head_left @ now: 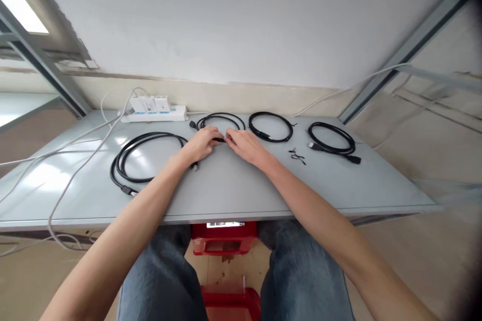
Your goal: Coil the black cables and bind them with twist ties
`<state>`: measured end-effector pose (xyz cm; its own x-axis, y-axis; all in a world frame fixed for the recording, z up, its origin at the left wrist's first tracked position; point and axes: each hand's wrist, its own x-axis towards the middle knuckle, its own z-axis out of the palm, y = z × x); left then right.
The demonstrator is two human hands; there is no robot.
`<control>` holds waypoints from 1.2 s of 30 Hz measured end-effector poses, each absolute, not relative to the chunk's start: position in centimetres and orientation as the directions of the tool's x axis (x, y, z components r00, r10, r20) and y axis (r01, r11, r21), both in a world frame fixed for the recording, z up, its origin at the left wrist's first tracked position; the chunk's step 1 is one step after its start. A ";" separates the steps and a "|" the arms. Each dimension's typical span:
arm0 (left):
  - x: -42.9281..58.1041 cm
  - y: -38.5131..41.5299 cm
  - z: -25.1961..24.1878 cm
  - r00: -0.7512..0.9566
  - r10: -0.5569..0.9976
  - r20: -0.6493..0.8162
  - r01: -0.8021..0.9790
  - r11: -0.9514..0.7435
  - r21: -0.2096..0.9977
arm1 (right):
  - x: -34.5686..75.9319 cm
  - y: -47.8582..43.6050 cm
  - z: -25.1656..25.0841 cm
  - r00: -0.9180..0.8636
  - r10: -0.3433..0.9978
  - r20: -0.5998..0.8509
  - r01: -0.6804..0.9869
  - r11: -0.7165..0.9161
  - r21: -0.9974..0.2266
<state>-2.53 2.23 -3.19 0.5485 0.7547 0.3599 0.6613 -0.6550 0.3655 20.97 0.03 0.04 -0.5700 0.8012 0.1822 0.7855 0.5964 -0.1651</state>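
Black cable [219, 139] lies between left fingers [215, 134] and right fingers [230, 136].

Mid coil [218, 114] on tbl [233, 185], btwn L coil [158, 134] & R coils [265, 136].

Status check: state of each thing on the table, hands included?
Left hand: closed on middle cable.
Right hand: closed on middle cable.
Middle cable: coiled, held in both hands.
Left cable: loosely coiled, partly hidden.
Right-centre cable: coiled, lying flat.
Far-right cable: coiled, lying flat.
Black strips: lying loose.
Power strip: adapters plugged in.
White cords: trailing loosely.
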 end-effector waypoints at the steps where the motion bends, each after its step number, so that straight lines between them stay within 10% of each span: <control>1: -2.5 2.2 -3.1 0.550 0.756 0.355 0.663 -0.654 0.365 | 20.7 -0.2 0.1 -0.556 0.813 0.169 0.805 0.578 -0.132; 24: -2.2 1.6 -2.9 0.552 0.761 0.340 0.651 -0.648 0.394 | 19.0 -2.0 0.4 -0.349 0.935 0.062 0.912 0.354 -0.208; 36: -2.5 2.1 -3.2 0.545 0.762 0.349 0.630 -0.647 0.430 | 20.1 0.7 -1.0 -0.343 0.934 0.097 0.667 0.315 -0.675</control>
<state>-2.46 2.07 -3.25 0.5451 0.7622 0.3492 0.6296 -0.6472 0.4298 20.06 0.66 -0.98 -0.3433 0.9343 0.0966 0.6675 0.3150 -0.6747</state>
